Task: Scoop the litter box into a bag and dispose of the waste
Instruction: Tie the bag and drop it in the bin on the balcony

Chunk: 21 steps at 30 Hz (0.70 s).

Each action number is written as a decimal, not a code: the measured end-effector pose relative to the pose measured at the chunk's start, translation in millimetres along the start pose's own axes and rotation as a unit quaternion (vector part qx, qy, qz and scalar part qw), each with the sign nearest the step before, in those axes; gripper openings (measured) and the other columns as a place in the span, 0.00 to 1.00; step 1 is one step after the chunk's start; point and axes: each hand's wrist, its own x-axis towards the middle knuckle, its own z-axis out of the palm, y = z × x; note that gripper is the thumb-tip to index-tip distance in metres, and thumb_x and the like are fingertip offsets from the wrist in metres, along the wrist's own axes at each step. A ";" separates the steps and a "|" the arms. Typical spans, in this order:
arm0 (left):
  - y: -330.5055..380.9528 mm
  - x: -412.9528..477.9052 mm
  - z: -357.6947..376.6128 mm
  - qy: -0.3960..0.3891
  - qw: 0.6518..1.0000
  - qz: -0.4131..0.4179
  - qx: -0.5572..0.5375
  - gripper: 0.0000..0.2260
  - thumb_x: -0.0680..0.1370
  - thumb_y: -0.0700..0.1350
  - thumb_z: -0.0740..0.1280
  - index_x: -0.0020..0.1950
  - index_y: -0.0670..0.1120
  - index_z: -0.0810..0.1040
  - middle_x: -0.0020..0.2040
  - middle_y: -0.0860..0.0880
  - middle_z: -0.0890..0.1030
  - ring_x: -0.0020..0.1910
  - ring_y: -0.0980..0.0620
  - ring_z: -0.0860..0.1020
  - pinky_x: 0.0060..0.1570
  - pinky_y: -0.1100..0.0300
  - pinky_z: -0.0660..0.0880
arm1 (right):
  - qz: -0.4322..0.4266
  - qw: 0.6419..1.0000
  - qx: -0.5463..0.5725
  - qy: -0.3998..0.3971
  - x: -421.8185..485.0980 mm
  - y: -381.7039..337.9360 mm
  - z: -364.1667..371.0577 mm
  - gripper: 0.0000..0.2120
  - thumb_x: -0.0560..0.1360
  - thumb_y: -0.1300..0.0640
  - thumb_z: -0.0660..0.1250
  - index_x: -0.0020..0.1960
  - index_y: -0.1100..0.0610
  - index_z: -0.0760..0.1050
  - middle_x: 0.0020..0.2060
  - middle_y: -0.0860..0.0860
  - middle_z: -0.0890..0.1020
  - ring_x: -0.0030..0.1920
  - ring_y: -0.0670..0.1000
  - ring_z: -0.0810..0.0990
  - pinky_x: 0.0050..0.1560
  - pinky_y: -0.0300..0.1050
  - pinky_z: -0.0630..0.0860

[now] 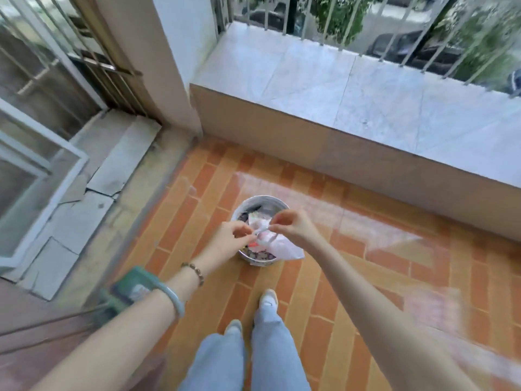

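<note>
Person stands on a balcony, both arms out over a round bin (259,261) on the orange brick-tile floor (352,277). White plastic bag (283,247) is held above the bin, its body sagging over the near right side of the rim. Left hand (229,239) pinches a twisted strip of the bag's top, fingers curled in. Right hand (293,224) pinches the other strip just beside it, thumb and forefinger closed on the plastic. Hands nearly meet at the bag's neck; can't tell if a knot is formed. The bin holds mixed rubbish, blurred. Left forearm wears a bead bracelet (194,273) and a pale green bangle (175,301). A green object (127,286) sits on the floor by the left arm, too blurred to identify. Light jeans (282,351) and pale shoes (268,297) show below, toes near the bin. Marble-topped ledge (366,94) with railing bars (342,26) runs behind; an open window frame (53,165) is at far left.
</note>
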 end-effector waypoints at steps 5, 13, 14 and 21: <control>-32.6 58.3 19.1 -0.011 0.999 -0.036 0.004 0.09 0.73 0.39 0.72 0.37 0.53 0.79 0.35 0.59 0.79 0.33 0.67 0.76 0.39 0.71 0.70 | 0.037 0.999 0.008 -0.012 58.9 43.6 11.1 0.01 0.68 0.62 0.72 0.38 0.58 0.81 0.34 0.51 0.82 0.34 0.44 0.76 0.38 0.34 0.71; -112.4 123.9 51.5 -0.058 0.995 -0.063 0.053 0.02 0.75 0.44 0.69 0.43 0.51 0.81 0.40 0.58 0.81 0.40 0.64 0.75 0.40 0.68 0.69 | 0.075 0.996 -0.028 -0.032 122.2 118.7 54.0 0.03 0.71 0.61 0.71 0.44 0.60 0.81 0.39 0.49 0.82 0.39 0.44 0.77 0.36 0.25 0.68; -122.4 131.3 55.1 -0.061 0.994 -0.065 0.057 0.03 0.75 0.44 0.69 0.44 0.50 0.81 0.41 0.57 0.81 0.40 0.63 0.75 0.40 0.69 0.68 | 0.079 0.996 -0.029 -0.029 126.6 128.6 60.4 0.03 0.71 0.61 0.70 0.44 0.60 0.81 0.39 0.49 0.82 0.39 0.43 0.76 0.36 0.23 0.67; -165.4 164.7 79.9 -0.065 0.993 -0.068 0.078 0.04 0.76 0.46 0.67 0.47 0.49 0.81 0.44 0.53 0.82 0.43 0.56 0.78 0.41 0.65 0.73 | 0.100 0.995 -0.029 0.005 144.8 185.4 93.3 0.05 0.72 0.60 0.68 0.47 0.57 0.80 0.40 0.46 0.80 0.41 0.44 0.77 0.38 0.28 0.68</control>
